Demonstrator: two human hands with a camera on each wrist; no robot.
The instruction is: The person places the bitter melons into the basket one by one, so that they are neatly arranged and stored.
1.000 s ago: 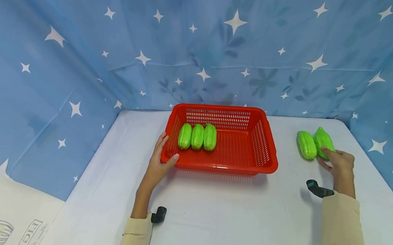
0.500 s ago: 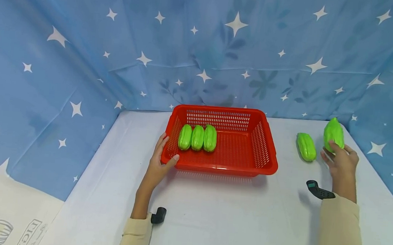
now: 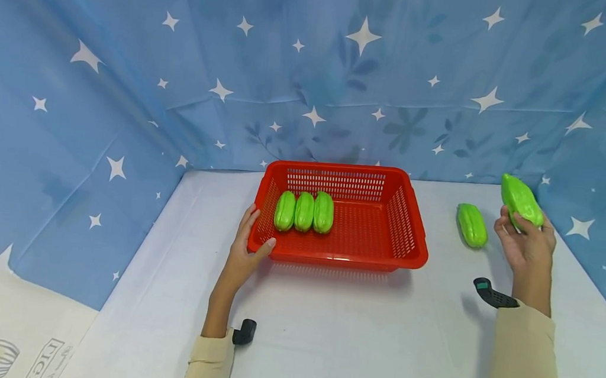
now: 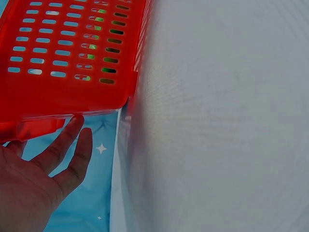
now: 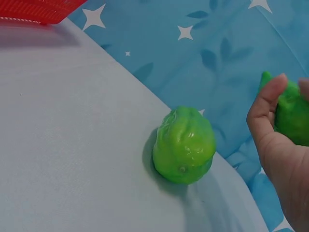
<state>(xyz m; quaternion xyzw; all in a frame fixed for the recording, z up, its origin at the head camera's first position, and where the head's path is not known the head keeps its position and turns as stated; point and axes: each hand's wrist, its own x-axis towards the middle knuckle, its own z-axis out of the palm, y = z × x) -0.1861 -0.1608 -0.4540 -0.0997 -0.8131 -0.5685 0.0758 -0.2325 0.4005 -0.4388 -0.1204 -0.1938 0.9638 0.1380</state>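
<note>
In the head view, my left hand (image 3: pixel 244 255) holds the front left corner of a red plastic basket (image 3: pixel 330 256), thumb over the front rim and fingers along the left side. The left wrist view shows the fingers (image 4: pixel 58 145) bent beside the slotted basket wall (image 4: pixel 72 89). At the right, my right hand (image 3: pixel 532 248) holds up a bright green ribbed fruit (image 3: pixel 520 197), thumb against its lower end. A second green fruit (image 3: pixel 473 226) lies on the table to the left of that hand. Three similar fruits (image 3: pixel 304 211) lie side by side in the basket's left half.
A white cloth covers the table (image 3: pixel 334 334). Behind it and along both sides hangs a blue curtain (image 3: pixel 376 76) with white stars. Bare red mesh floor (image 3: pixel 364 226) shows in the basket's right half. A black wrist device (image 3: pixel 492 293) sits on the right arm.
My right hand has lifted the rightmost green fruit from beside the other one, carried it away to the right and tilted it. The left hand and the basket keep their place.
</note>
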